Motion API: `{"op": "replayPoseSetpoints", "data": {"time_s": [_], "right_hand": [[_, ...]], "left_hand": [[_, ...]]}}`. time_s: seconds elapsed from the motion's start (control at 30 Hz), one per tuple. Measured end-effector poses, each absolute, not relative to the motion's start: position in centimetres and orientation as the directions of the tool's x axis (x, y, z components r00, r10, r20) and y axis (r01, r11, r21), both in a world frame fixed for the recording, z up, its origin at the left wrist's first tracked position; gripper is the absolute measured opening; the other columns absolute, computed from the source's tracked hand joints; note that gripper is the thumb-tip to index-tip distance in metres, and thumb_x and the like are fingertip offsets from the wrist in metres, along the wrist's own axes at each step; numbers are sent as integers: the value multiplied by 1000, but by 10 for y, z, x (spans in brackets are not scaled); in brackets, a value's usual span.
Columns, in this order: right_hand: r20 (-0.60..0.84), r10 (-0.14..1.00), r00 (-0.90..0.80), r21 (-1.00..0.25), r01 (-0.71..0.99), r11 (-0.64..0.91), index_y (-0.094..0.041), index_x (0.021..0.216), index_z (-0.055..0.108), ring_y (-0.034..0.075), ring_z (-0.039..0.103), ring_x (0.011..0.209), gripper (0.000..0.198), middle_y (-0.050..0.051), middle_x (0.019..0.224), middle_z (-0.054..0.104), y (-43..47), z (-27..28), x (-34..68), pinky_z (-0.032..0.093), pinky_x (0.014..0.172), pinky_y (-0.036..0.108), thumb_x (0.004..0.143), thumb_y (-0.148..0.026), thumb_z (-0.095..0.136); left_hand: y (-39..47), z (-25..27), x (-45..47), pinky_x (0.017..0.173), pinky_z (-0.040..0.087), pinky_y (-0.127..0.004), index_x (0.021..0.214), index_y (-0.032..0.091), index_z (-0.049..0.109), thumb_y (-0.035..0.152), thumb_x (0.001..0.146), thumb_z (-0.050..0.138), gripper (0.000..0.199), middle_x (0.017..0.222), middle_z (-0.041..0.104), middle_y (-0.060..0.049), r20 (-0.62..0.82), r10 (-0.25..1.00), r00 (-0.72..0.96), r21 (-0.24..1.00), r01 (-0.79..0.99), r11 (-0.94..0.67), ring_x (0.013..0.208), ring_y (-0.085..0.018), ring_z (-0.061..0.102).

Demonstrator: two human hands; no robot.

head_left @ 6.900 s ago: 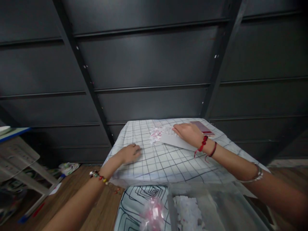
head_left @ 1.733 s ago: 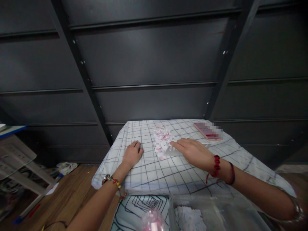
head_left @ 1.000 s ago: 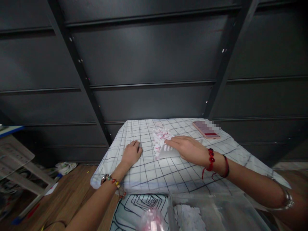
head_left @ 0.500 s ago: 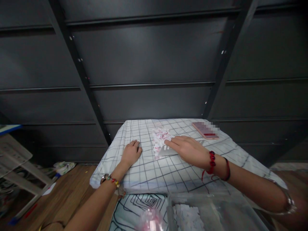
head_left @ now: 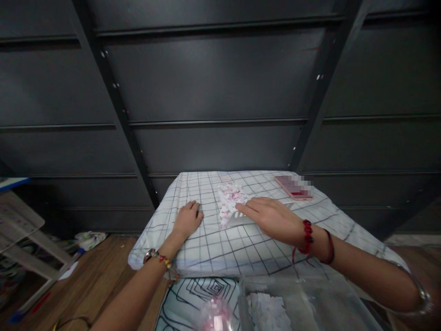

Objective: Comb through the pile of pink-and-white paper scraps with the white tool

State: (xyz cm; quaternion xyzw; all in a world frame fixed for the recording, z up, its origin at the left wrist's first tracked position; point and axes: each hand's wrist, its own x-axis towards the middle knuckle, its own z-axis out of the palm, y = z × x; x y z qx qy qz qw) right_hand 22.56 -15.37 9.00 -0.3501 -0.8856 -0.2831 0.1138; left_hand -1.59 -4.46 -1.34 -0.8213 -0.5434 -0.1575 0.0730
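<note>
My left hand (head_left: pixel 189 219) lies palm down on the white checked cloth (head_left: pixel 213 248), its fingers loosely stretched and nothing in them. To its right is a small heap of white and pink paper shreds (head_left: pixel 230 197). My right hand (head_left: pixel 270 216) rests flat, fingers stretched to the left, over a pale, thin sheet or bag (head_left: pixel 237 221) beside the shreds. Its fingertips reach the right edge of the heap. Whether the shreds lie inside that pale piece, I cannot tell. The underside of my right hand is hidden.
A pink-framed phone (head_left: pixel 292 188) lies at the cloth's back right. Nearest me are a clear plastic box (head_left: pixel 324 294) holding white paper pieces (head_left: pixel 270 312) and a clear bag with pink contents (head_left: pixel 217 317). Dark panels (head_left: pixel 213 78) rise behind. A table frame (head_left: pixel 24 234) stands left.
My right wrist and forearm have shifted slightly to the right, with the fingers still over the pale piece. My left hand has stayed where it was.
</note>
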Motion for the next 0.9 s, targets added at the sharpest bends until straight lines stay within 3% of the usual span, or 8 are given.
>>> {"op": "replayPoseSetpoints", "data": {"time_s": [0.17,0.33,0.9], "right_hand": [[300,684,-665,381,741,553,-14,107,54,17,58,77,32,6,83,62,-137,98,212,43,66,29,81,-3,37],[221,736,-640,309,762,570,-14,109,53,18,58,81,35,7,89,63,-133,101,210,44,69,30,80,-3,36],[253,693,-675,218,738,639,-16,110,53,15,58,80,45,6,91,64,-148,101,215,44,67,27,72,1,36]], "left_hand": [[-48,-10,-15,94,36,-33,109,13,56,21,86,44,26,121,53,-11,344,868,358,58,914,-401,108,-22,50],[-48,-9,-14,94,36,-33,109,13,56,21,86,45,26,121,53,-11,342,869,357,63,914,-401,108,-22,50],[-46,-11,-15,94,36,-33,111,12,55,22,87,45,28,121,53,-12,346,868,357,57,915,-399,109,-23,49]]}}
